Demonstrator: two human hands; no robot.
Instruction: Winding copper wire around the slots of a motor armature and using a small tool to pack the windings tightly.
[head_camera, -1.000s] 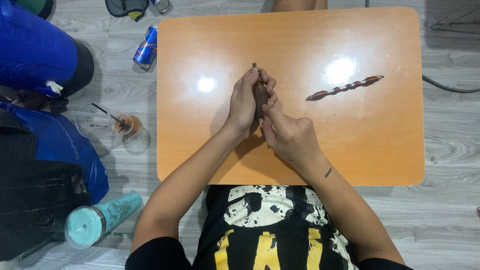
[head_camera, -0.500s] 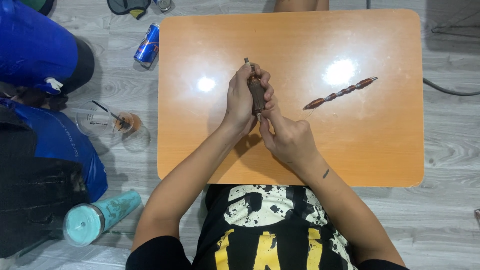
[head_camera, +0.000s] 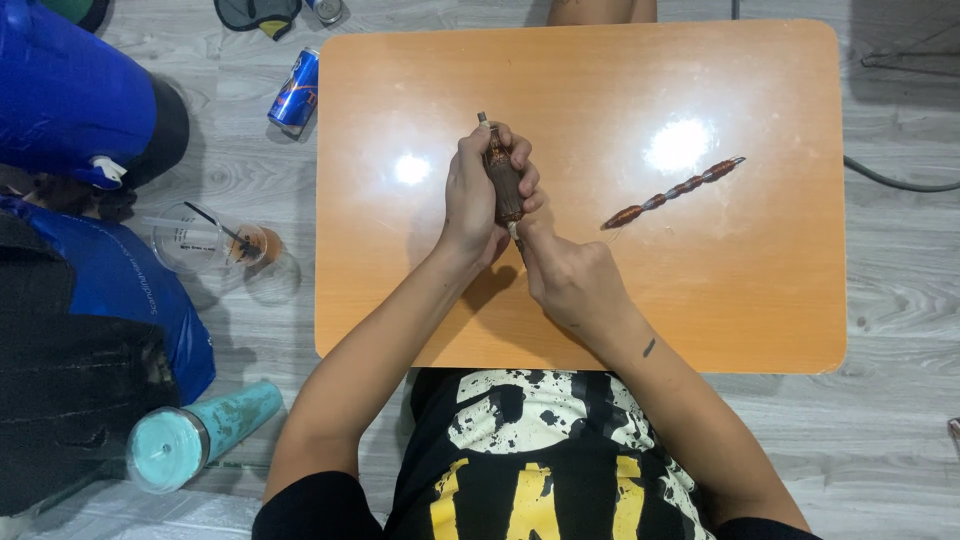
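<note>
A dark brown, carved wooden handle-like piece (head_camera: 503, 180) stands nearly upright over the middle of the orange rectangular tabletop (head_camera: 420, 100). The left hand (head_camera: 472, 195) is wrapped around it. The right hand (head_camera: 565, 275) pinches its lower end, fingers closed. A brown beaded rod (head_camera: 672, 192) lies well apart, to the right. Around the table is grey wood-look flooring (head_camera: 900, 300), with a blue drink can (head_camera: 296, 92) and a teal tumbler (head_camera: 200, 436).

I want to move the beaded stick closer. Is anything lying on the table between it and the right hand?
No. In the head view, only bare orange tabletop separates the right hand from the beaded stick.
</note>
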